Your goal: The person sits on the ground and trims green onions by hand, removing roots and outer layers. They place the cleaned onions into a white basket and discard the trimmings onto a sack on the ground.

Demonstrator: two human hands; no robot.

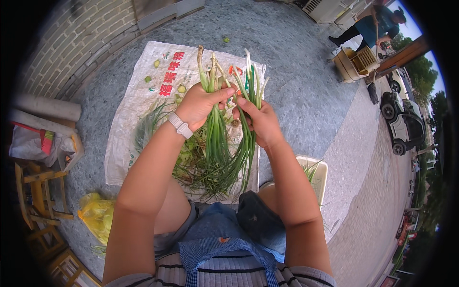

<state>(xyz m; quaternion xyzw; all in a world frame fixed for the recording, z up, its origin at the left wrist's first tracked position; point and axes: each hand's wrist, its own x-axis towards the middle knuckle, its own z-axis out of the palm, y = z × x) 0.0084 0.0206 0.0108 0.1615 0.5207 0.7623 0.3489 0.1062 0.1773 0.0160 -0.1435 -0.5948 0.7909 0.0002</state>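
Note:
My left hand (203, 103), with a pale watch on the wrist, is closed round a bunch of green onions (217, 138). Brownish, untrimmed root ends stick up above that fist, and the green leaves hang down toward my lap. Beside it my right hand (260, 122) grips a second bunch of green onions (247, 158), whose white ends look cleaner. Thumbs and fingertips of both hands nearly meet between the bunches. Beneath them a white woven sack (131, 115) lies spread on the floor, bearing a heap of leaf scraps (189, 165).
A cream plastic basket (321, 179) with some green leaves stands by my right knee. To the left are a yellow plastic bag (98, 215) and wooden stools (40, 189). Far right, a person (370, 28) stands near a mop bucket (351, 64); a white car (406, 122) is parked outside.

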